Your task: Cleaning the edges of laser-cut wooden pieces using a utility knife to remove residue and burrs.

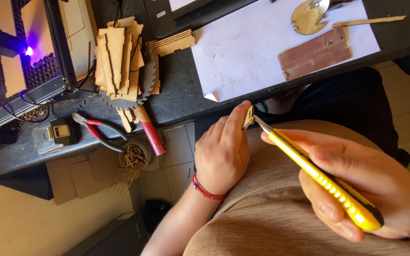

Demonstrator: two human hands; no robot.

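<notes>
Left hand point(221, 151) pinches a half-hidden wooden piece point(248, 116); right hand point(357, 180) grips a yellow utility knife point(319, 175).

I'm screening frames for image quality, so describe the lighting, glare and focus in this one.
Head view: daylight falls evenly on the white sheet, which is bright but keeps its detail; a violet glow blooms at the machine, upper left; the left hand, the small wooden piece and the yellow utility knife in the right hand look sharp; the space under the table edge is dark.

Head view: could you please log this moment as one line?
left hand: pinches small wooden piece | right hand: grips yellow utility knife | blade tip at piece
</notes>
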